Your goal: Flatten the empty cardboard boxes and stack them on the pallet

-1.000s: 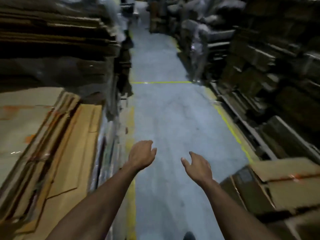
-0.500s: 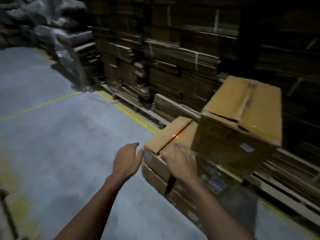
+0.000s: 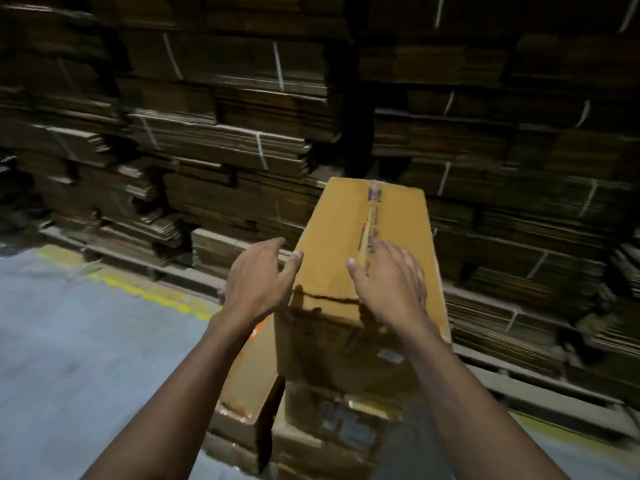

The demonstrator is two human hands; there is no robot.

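Cardboard box (image 3: 349, 244) under right hand (image 3: 391, 285) — fingers flat | left hand (image 3: 258, 280) beside — spread

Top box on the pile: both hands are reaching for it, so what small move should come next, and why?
Probably close both hands on the top box and lift it off the pile. It is still assembled, seam taped, the right hand is over its top, and the left hand is open at its left edge.
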